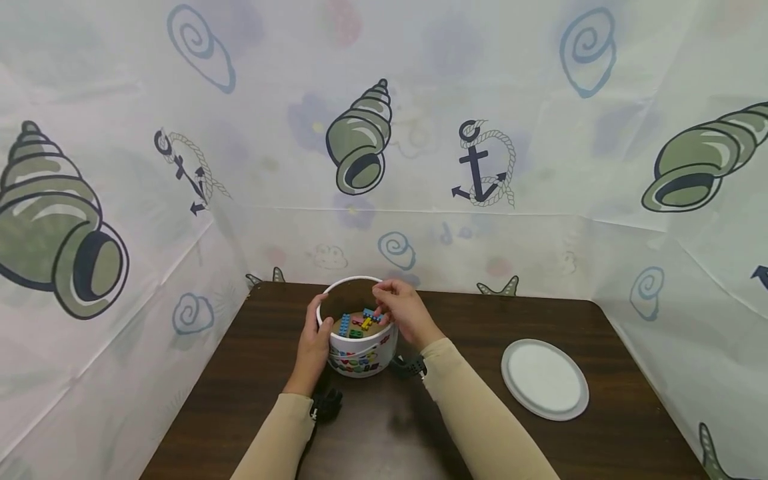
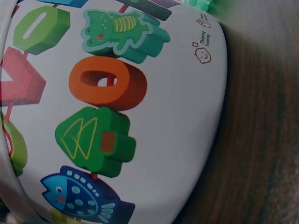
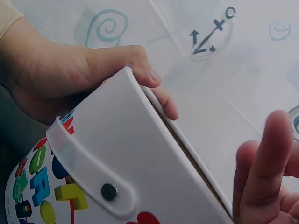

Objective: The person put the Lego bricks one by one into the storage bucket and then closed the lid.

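Observation:
A white bucket [image 1: 391, 345] with colourful printed letters and animals stands on the table. My left hand [image 1: 315, 340] grips its left rim, with the thumb on the near side; the right wrist view shows this left hand [image 3: 70, 74] with fingers hooked over the edge. Inside lie several small toy bricks [image 1: 344, 325] in blue, green, yellow and pink. Over the right part of the opening is my right hand [image 1: 405, 310], its fingers bent towards the bricks. Something reddish shows by its fingertips, too small to tell whether they pinch it. The left wrist view shows the printed bucket wall [image 2: 173, 116].
A round white lid or plate [image 1: 545, 379] lies on the dark wooden table [image 1: 240, 400], right of the bucket. White cloth [image 1: 420, 247] printed with shells and anchors surrounds the table at the back and sides. A handle strap [image 3: 88, 172] is fixed to the bucket's side.

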The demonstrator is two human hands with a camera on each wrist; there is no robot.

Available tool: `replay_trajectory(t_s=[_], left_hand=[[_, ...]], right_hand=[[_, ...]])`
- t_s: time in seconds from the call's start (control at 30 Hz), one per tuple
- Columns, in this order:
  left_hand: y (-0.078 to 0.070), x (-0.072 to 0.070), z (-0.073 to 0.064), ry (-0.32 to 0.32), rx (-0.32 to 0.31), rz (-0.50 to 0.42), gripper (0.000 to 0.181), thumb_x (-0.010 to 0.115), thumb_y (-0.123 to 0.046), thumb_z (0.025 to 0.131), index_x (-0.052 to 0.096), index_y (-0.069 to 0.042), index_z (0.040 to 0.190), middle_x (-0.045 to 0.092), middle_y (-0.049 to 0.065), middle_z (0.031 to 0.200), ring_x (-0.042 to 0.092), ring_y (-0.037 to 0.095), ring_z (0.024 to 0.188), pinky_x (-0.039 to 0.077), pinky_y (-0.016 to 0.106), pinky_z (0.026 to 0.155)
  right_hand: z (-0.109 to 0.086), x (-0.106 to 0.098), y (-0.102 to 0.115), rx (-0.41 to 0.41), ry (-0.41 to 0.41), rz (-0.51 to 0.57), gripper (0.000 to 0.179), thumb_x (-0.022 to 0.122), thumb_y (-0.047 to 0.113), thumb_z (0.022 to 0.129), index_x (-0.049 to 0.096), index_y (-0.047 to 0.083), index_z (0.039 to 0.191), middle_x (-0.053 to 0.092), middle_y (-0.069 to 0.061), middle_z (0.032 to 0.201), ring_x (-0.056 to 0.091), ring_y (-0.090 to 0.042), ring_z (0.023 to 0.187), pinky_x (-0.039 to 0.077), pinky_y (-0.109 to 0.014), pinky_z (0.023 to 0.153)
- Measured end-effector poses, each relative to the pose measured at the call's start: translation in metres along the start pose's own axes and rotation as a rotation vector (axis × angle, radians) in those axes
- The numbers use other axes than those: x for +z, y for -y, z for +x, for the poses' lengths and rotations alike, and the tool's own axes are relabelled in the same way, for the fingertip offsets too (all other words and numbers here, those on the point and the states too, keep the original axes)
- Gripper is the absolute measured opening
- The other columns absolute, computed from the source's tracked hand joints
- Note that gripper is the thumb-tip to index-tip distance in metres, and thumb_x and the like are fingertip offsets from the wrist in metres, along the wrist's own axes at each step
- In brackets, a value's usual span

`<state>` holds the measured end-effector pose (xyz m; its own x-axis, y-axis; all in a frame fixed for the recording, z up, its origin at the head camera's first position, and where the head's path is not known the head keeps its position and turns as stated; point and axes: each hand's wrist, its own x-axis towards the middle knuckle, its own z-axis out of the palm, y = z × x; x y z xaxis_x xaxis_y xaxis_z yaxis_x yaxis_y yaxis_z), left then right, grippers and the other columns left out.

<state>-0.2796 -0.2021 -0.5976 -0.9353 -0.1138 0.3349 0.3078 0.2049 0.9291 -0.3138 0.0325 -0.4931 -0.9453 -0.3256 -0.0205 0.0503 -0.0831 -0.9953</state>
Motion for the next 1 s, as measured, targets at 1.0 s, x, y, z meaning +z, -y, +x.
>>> replay_trajectory(t_s=[1.0], left_hand=[[0.000,0.000,-0.002,0.013,-0.004,-0.003,0.057,0.051,-0.047,0.112,0.034,-0.043,0.166,0.036,0.004,0.174,0.046,0.046,0.151,0.034,0.075,0.121]], right_hand=[[-0.050,-0.056,-0.092,-0.043,-0.015,0.131,0.042,0.069,0.020,0.107,0.055,-0.010,0.133,0.055,-0.003,0.083,0.052,-0.015,0.061,0.047,-0.026,0.052]])
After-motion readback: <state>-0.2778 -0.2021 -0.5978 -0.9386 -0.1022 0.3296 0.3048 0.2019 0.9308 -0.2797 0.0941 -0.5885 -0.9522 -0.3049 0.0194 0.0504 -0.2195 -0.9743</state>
